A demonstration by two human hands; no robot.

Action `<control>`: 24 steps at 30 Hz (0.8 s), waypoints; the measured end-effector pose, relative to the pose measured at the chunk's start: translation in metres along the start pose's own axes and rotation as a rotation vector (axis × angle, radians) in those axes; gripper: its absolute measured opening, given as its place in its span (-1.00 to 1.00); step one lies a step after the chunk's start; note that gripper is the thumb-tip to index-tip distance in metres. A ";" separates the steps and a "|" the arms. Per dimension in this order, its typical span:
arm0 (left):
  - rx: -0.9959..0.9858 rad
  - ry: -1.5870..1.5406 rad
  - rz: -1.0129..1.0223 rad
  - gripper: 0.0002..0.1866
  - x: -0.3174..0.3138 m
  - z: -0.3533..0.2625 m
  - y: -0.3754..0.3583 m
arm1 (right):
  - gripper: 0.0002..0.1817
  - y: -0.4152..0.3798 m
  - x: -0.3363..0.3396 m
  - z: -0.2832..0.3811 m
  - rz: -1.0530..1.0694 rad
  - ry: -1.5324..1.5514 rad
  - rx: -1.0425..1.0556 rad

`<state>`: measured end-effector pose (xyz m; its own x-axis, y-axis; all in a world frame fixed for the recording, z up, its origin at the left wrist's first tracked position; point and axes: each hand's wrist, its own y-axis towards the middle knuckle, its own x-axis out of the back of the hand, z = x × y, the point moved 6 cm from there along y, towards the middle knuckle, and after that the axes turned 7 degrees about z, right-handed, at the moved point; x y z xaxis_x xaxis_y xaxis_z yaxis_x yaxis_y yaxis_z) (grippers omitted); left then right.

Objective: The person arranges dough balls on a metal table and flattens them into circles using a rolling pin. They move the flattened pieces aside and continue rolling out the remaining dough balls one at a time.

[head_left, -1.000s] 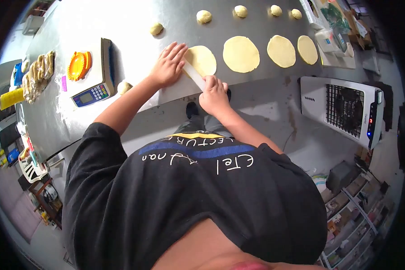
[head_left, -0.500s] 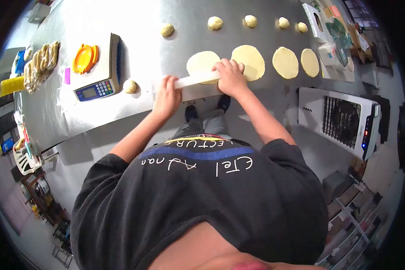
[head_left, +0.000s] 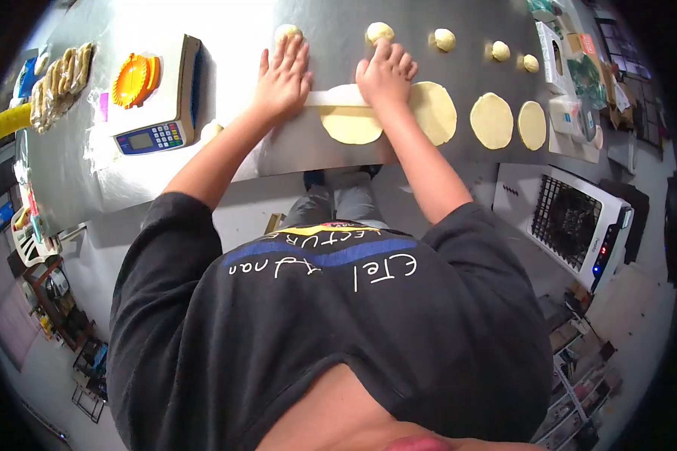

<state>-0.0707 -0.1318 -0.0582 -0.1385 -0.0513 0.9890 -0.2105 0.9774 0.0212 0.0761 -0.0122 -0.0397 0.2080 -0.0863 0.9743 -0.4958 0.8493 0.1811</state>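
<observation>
My left hand (head_left: 282,84) lies with fingers stretched over the left end of a white rolling pin (head_left: 329,98). My right hand (head_left: 387,75) presses on the pin's right part, its fingers slightly bent and apart, reaching beyond the pin; its palm hides that end. Under the pin is a flat dough round (head_left: 352,126). Another dough round (head_left: 435,113) lies just right of my right hand. One dough ball (head_left: 287,32) sits at my left fingertips, another (head_left: 380,32) just beyond my right fingers.
Farther right are two dough rounds (head_left: 492,120) (head_left: 532,125) and several dough balls (head_left: 444,40). A scale (head_left: 150,139) with orange moulds (head_left: 134,80) stands left, near bagged rolls (head_left: 64,79). Boxes (head_left: 553,56) line the table's right end. A white appliance (head_left: 564,218) stands below.
Both hands and the rolling pin have moved forward, away from my body, across the dough round. My left fingers have straightened out. The view has shifted slightly.
</observation>
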 end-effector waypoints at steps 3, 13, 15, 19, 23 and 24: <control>-0.054 0.053 0.124 -0.46 0.013 -0.018 -0.040 | -0.44 -0.045 0.017 0.015 0.066 0.058 0.196; -0.195 -0.164 0.095 -0.47 0.020 -0.045 -0.135 | -0.53 -0.151 0.030 -0.001 0.089 0.255 0.395; -0.186 -0.259 0.099 -0.47 0.020 -0.040 -0.133 | -0.59 -0.162 0.030 -0.006 0.041 0.364 0.411; -0.336 -0.360 0.031 -0.45 0.037 -0.037 -0.107 | -0.64 -0.170 0.048 -0.003 0.212 0.359 0.241; -0.675 -0.393 0.093 -0.52 0.045 -0.030 -0.048 | -0.63 -0.194 0.022 0.018 0.444 0.583 0.049; -0.807 -0.396 0.109 -0.53 0.043 -0.033 -0.036 | -0.61 -0.194 0.020 0.027 0.408 0.513 0.085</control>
<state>-0.0372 -0.1619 -0.0115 -0.4725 0.1291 0.8719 0.5452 0.8201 0.1740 0.1531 -0.1926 -0.0515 0.3541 0.5106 0.7835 -0.6807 0.7152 -0.1585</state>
